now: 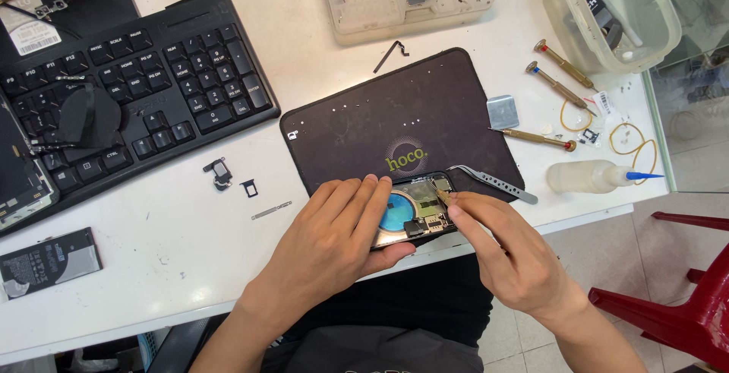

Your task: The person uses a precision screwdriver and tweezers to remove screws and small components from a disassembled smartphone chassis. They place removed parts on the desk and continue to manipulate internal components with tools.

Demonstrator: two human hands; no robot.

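The left hand [334, 229] lay over an opened phone [414, 210] at the near edge of the dark work mat [395, 115], its fingers [364, 198] curled around the phone's left side and thumb under the near edge, gripping it. The phone's back was off, showing a round blue coil and small boards inside. The right hand [505, 255] pinched a thin tool [442, 197] between thumb and forefinger, fingers closed on it, with the tip touching the phone's upper right corner. Silver tweezers [493, 183] lay on the mat just beside the phone, to its right. Farther right on the white worktop [182, 229] were a clear squeeze bottle with a blue nozzle [596, 177] and three brass-handled screwdrivers [558, 84]. A black keyboard [144, 92] sat at the left, and a loose battery [49, 260] lay near the front-left edge.
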